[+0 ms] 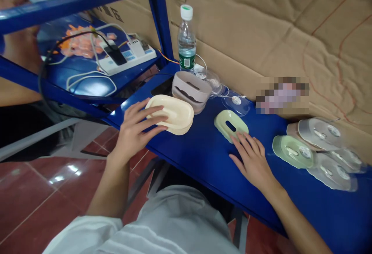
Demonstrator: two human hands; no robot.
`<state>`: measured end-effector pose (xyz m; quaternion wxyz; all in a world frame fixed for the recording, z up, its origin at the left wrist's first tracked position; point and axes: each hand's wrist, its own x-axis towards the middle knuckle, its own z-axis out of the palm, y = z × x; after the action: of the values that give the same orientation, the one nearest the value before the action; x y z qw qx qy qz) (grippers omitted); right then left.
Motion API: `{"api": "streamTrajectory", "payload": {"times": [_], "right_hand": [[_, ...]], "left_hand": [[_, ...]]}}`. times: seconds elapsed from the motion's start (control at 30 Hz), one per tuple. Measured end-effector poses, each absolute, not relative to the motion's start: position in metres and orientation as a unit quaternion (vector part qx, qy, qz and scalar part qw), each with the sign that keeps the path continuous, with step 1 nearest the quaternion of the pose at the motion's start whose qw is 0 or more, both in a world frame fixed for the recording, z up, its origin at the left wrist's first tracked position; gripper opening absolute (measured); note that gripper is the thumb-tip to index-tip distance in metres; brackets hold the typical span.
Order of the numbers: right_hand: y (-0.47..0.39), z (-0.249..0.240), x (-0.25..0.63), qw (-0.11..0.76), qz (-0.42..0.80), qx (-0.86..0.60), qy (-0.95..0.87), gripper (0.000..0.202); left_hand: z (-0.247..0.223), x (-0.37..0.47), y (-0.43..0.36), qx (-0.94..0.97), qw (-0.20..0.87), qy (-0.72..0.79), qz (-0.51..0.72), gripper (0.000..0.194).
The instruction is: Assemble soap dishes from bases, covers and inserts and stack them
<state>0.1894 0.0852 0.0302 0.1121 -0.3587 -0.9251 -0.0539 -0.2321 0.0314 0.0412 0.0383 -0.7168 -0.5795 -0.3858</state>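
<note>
On the left of the blue table [197, 153], my left hand [139, 124] has its fingers spread over the near side of a cream oval dish [180, 114], touching it. My right hand [251, 155] rests its fingertips on the near edge of a green oval dish [223, 122] with a slot in its middle; its fingers are apart. Behind the cream dish sits a stack of greyish-pink oval pieces [190, 89] with a wavy gap in its side.
A water bottle [186, 46] stands at the back. Packaged green [290, 149] and grey pieces [331, 172] lie on the right. Clear plastic covers [236, 102] are near the cardboard. Blue frame bars [87, 0] and a power strip [130, 60] are at left, beside another person's arm.
</note>
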Motion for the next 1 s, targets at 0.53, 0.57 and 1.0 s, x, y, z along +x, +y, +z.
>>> {"api": "streamTrajectory", "payload": {"times": [0.53, 0.57, 1.0], "right_hand": [[0.077, 0.026, 0.181, 0.316, 0.051, -0.369, -0.872, 0.029], [0.075, 0.026, 0.178, 0.301, 0.048, -0.343, -0.889, 0.031], [0.084, 0.026, 0.179, 0.219, 0.052, -0.261, -0.939, 0.040]], "left_hand": [[0.001, -0.081, 0.011, -0.766, -0.091, -0.562, -0.298, 0.062], [0.002, -0.083, 0.013, -0.759, -0.092, -0.567, -0.306, 0.071], [-0.001, -0.104, 0.029, -0.825, -0.095, -0.479, -0.286, 0.050]]}}
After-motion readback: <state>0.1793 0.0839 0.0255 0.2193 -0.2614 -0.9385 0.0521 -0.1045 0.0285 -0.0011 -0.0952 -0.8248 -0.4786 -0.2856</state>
